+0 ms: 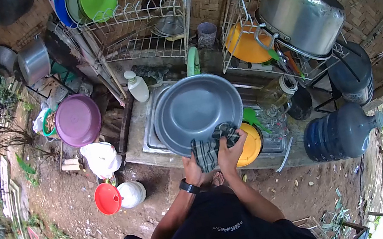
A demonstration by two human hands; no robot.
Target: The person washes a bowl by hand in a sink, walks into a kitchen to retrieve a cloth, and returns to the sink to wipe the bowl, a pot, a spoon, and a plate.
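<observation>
A large grey basin (pixel 193 101) sits over the sink at the middle of the view, its inside facing up. A dark striped cloth (pixel 205 153) lies over its near rim. At that rim my left hand (pixel 193 170), with a black band on the wrist, is closed on the cloth's left side. On the right, my right hand (pixel 229 152) has its fingers wrapped round the bunched part of the cloth, against the basin's inner edge. Just right of the basin is a yellow bowl (pixel 250 145), partly hidden by my right hand.
A white pump bottle (pixel 137 86) stands left of the basin. Glasses (pixel 274 123) and a large blue water bottle (pixel 340 132) are at the right. Dish racks (pixel 132 14) and a big metal pot (pixel 301 13) stand behind. A purple basin (pixel 78 120) and red funnel (pixel 107 198) are left.
</observation>
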